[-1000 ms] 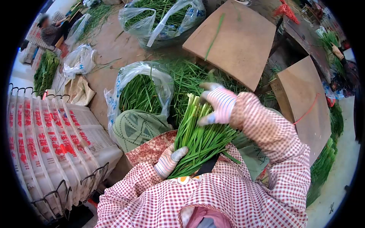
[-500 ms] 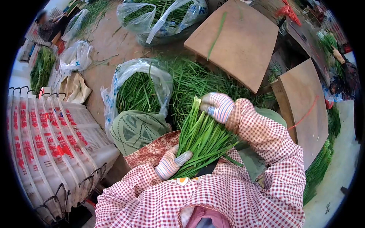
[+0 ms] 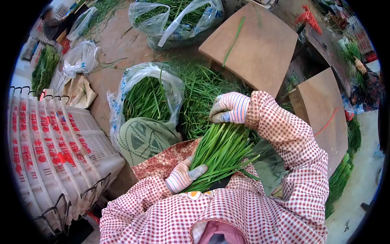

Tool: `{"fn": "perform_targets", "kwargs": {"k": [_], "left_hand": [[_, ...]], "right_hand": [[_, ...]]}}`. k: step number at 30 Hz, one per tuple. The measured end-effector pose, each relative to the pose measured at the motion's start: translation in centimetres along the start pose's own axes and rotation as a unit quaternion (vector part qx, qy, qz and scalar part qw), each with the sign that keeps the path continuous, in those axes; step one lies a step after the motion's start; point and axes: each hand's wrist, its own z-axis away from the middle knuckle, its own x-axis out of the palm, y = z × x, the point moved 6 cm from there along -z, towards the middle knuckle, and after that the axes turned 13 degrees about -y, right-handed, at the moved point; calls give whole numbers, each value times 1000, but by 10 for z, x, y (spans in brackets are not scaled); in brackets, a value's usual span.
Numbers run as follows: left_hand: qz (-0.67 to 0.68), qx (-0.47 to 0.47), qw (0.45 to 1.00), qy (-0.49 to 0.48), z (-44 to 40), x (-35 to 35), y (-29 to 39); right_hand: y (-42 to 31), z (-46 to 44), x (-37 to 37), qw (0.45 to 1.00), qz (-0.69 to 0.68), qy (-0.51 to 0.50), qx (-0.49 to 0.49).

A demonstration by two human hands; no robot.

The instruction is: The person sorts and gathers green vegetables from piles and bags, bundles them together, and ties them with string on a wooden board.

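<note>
Right hand (image 3: 230, 107) now caps the green bundle (image 3: 220, 151).

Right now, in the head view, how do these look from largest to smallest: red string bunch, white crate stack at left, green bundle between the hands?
1. White crate stack
2. Green bundle
3. Red string bunch

Crates (image 3: 61, 154) left; open bag (image 3: 174, 85) holding cut stalks (image 3: 146, 97), loose stalks right of it. Board (image 3: 252, 44) beyond, single stalk on top. Far-left person (image 3: 53, 26) seemingly seated.
</note>
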Motion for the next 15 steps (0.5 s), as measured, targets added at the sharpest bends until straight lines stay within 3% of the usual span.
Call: {"fn": "perform_targets", "kwargs": {"k": [2,3,6,7,8,9,10,12,15], "left_hand": [[9,-6,1000,11,-1,1,-3],[20,-5,999,24,-1,-1,-3],[10,-4,1000,19,3,-5,-5],[15,4,1000,16,5,-5,-4],[22,35,999,7,7,-9,-5],[22,36,999,7,8,-8,-4],[16,47,999,-1,9,-5,-1],[8,54,998,8,10,3,7],[14,27,999,21,14,3,6]], "right_hand": [[-10,2,-1,997,65,-44,18],[-15,3,-2,998,61,-14,-15],[-16,4,-20,978,194,10,82],[-14,10,-33,960,251,51,117],[28,28,-65,936,252,168,180],[20,34,-68,927,264,166,207],[33,54,-82,900,264,246,245],[89,78,-98,867,207,264,370],[48,82,-52,912,139,250,295]]}}
